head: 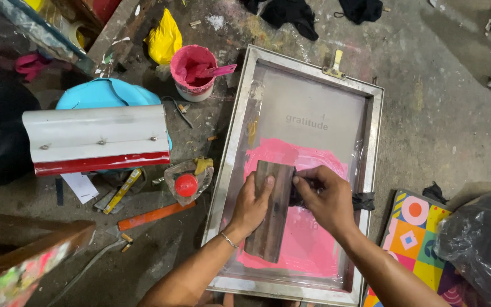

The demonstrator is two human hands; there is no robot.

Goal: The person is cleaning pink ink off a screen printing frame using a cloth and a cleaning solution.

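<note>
Two hands work over the screen frame (231, 148), which lies flat on the floor. My left hand (251, 204) grips the wooden squeegee (271, 210) standing in the pink ink (308, 239); my right hand (326, 196) pinches a dark rag (363, 200) against its blade. If the squeegee tips, I judge ink could smear toward the clean mesh. The pink ink tub (193, 71) sits beyond the frame's far-left corner, the bigger squeegee (95, 139) well to the left.
</note>
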